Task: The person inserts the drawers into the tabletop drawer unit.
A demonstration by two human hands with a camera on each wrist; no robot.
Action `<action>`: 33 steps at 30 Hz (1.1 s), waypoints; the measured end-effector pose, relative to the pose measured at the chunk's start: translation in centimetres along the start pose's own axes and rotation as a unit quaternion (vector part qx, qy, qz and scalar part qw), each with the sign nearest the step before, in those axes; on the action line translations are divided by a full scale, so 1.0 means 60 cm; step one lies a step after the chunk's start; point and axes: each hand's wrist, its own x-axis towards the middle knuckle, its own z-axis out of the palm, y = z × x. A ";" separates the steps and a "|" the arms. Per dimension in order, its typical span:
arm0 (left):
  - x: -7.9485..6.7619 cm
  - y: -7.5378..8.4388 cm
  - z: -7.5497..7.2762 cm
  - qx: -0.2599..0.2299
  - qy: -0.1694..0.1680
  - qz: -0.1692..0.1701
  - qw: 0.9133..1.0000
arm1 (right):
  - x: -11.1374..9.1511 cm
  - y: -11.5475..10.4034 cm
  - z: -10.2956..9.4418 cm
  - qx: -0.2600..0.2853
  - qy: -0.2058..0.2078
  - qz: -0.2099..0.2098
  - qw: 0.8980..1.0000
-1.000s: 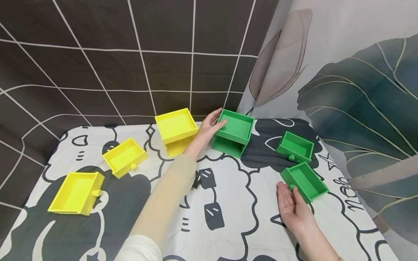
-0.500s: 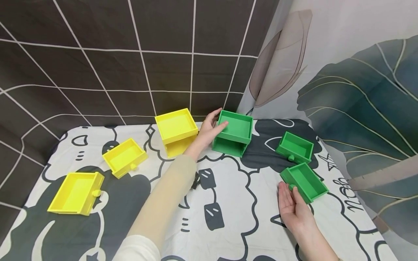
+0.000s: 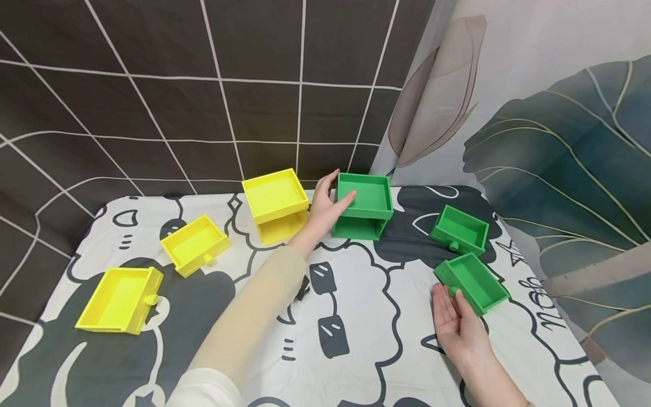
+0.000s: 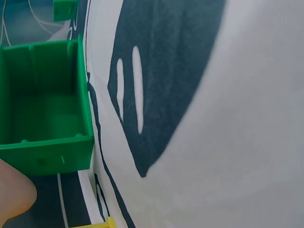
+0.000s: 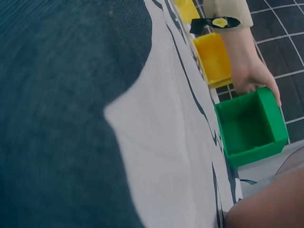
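None of the four drawers is seated in a case, so the fitting appears to be at an early point, with both cases unfilled at the front. The small green plastic-looking case (image 3: 364, 195) stands at the far middle and is clasped at its left side by the left hand (image 3: 325, 204), thumb laid over the top. The shallow green knobbed drawer (image 3: 473, 284) is placed at the right; its knob lies between the fingers and thumb of the right hand (image 3: 461, 333) and seems lightly pinched, though whether any weight is borne cannot be told.

A second green drawer (image 3: 460, 229) is left just beyond it, untouched. On the left, two yellow knobbed drawers (image 3: 120, 299) are left lying apart from the matching yellow case (image 3: 276, 196), which is partly covered by the left arm's beige sleeve (image 3: 249, 322) and crowds the left grip. Behind the cases, movement is limited by a dark grid-patterned backdrop (image 3: 254, 51); the surface is covered by black-and-white printed cloth (image 3: 356, 379).
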 end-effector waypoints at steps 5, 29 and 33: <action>-0.005 0.000 0.001 0.014 0.015 0.002 1.000 | -0.004 -0.007 -0.002 -0.003 -0.016 -0.003 1.000; -0.008 -0.015 -0.016 -0.100 -0.035 -0.005 0.994 | -0.020 -0.007 0.004 -0.124 -0.133 0.014 0.983; -0.007 -0.019 -0.011 -0.121 -0.035 -0.017 0.992 | -0.019 0.000 0.007 -0.139 -0.161 0.025 0.977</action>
